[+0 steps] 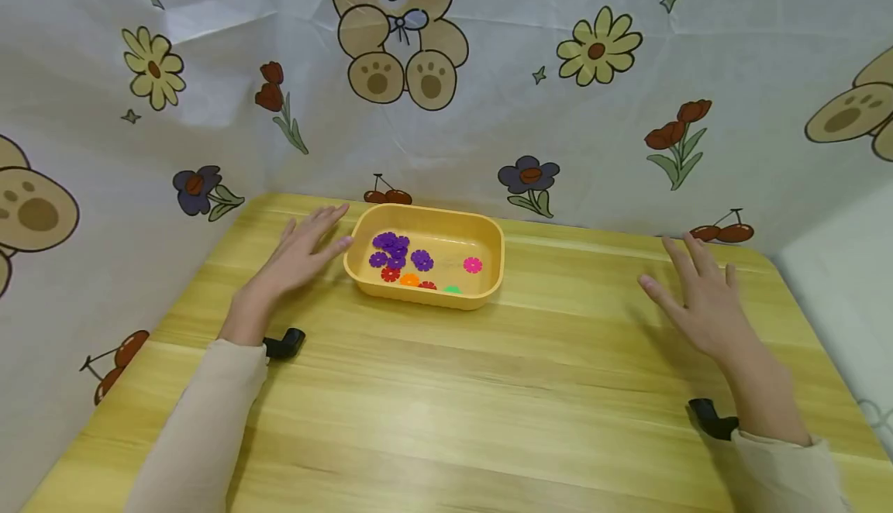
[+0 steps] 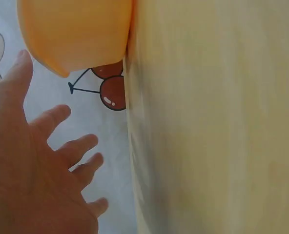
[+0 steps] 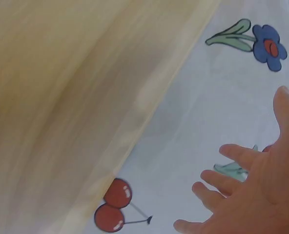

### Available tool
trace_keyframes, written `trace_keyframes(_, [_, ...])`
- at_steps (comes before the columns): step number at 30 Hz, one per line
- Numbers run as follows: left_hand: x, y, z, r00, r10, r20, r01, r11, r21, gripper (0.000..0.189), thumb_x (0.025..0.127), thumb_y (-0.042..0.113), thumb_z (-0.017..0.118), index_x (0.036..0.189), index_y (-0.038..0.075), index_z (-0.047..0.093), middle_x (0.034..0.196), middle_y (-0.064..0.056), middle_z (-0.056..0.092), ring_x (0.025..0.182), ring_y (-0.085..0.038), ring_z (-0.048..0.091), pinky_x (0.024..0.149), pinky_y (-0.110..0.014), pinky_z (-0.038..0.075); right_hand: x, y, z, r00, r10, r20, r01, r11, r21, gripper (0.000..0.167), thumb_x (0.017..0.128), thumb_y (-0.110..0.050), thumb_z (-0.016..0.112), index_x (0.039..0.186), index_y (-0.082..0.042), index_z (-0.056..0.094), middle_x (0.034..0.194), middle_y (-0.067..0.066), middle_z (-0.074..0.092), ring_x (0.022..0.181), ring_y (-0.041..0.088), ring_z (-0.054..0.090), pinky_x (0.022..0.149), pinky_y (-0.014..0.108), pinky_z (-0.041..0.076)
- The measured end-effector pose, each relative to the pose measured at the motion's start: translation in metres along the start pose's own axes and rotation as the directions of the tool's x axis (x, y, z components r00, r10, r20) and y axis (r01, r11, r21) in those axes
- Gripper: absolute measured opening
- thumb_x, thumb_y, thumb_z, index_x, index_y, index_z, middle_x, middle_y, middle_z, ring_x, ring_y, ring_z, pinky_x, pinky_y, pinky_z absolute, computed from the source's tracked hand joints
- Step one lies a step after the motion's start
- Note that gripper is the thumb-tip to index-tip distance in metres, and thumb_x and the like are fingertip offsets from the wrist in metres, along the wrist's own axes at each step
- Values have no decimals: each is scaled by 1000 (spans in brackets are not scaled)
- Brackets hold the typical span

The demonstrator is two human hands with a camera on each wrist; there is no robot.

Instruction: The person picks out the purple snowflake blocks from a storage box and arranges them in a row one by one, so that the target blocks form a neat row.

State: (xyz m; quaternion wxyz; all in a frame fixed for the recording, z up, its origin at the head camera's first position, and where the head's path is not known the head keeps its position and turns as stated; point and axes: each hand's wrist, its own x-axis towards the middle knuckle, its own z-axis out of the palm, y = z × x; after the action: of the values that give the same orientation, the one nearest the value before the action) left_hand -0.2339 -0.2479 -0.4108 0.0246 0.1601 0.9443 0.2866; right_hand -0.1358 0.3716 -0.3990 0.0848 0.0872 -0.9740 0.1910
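Note:
A yellow plastic basin (image 1: pixel 425 294) stands near the back edge of the table. Inside it lie purple snowflake discs (image 1: pixel 391 243) in a cluster, along with a pink disc (image 1: pixel 473 265), an orange disc (image 1: pixel 409 280), red ones and a green one partly hidden by the near wall. My left hand (image 1: pixel 296 256) is just left of the basin, fingers spread and holding nothing; its thumb is close to the rim, and whether it touches I cannot tell. Over the right side of the table, well away from the basin, my right hand (image 1: pixel 708 308) has its fingers extended and holds nothing.
The wooden table (image 1: pixel 453 404) reaches back to a white cloth (image 1: pixel 474 133) printed with bears, flowers and cherries, which also hangs along the left side. Black camera mounts sit at the left wrist (image 1: pixel 284 344) and the right wrist (image 1: pixel 711 420).

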Motion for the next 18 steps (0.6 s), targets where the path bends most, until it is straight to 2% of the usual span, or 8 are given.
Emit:
trace_keyframes(3, [0,-5,3,999,-36,16,38,990,-138,70,108,62,42,169,38,20,175,-7,26,162,-39,21,130,-66,8,3,-11,3,1000,-14,-4,15,999,33,75,109,-45,51,168,-7,24,172,31,14,159,52,9,119,82,-7])
trace_keyframes(7, [0,-6,7,998,-55,23,59,949,-309,66,108,59,44,168,42,22,171,-6,35,159,-36,29,129,-63,18,13,-27,8,999,-40,-4,40,998,51,74,110,-46,51,168,-8,24,172,31,16,157,54,15,120,82,-4])
trace_keyframes(14, [6,-4,15,1000,-11,-9,6,899,-438,62,112,41,47,169,30,24,168,-17,37,157,-39,33,130,-62,18,30,-56,18,998,-57,15,56,996,68,74,110,-50,49,168,-9,26,172,29,17,157,54,17,122,79,0])
trace_keyframes(18, [10,4,22,999,22,-45,-41,878,-477,59,113,37,45,169,27,28,169,-14,38,157,-37,34,130,-60,21,40,-71,21,998,-69,13,67,994,85,73,110,-49,50,167,-10,28,172,28,19,157,53,19,124,77,1])
